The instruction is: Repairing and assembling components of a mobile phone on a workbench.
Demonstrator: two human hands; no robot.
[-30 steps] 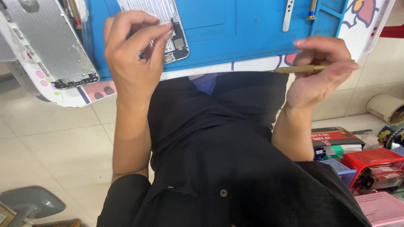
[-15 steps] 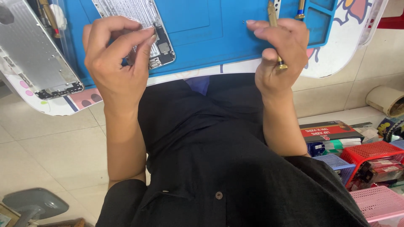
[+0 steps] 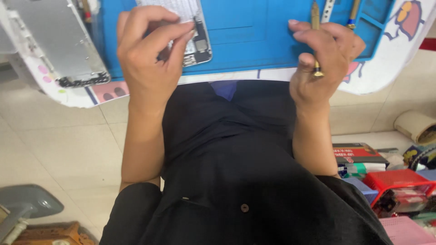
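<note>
My left hand (image 3: 150, 54) hovers over an opened phone body (image 3: 193, 31) lying on a blue work mat (image 3: 254, 41), thumb and forefinger pinched together on something too small to make out. My right hand (image 3: 322, 59) grips a thin brass-coloured screwdriver (image 3: 315, 41), its shaft pointing up across the mat and its cap at my palm. A detached silver phone panel (image 3: 54, 45) lies to the left of the mat. My black shirt fills the lower middle of the view.
Two more slim tools (image 3: 353, 11) rest in the mat's upper right tray. On the tiled floor to the right stand a red basket (image 3: 399, 186), a pink basket (image 3: 408, 229), small boxes (image 3: 359, 156) and a tape roll (image 3: 415, 127). A grey base (image 3: 27, 204) sits lower left.
My right hand has swung the screwdriver from lying sideways off the table edge to upright over the mat. My left hand stays pinched above the phone body.
</note>
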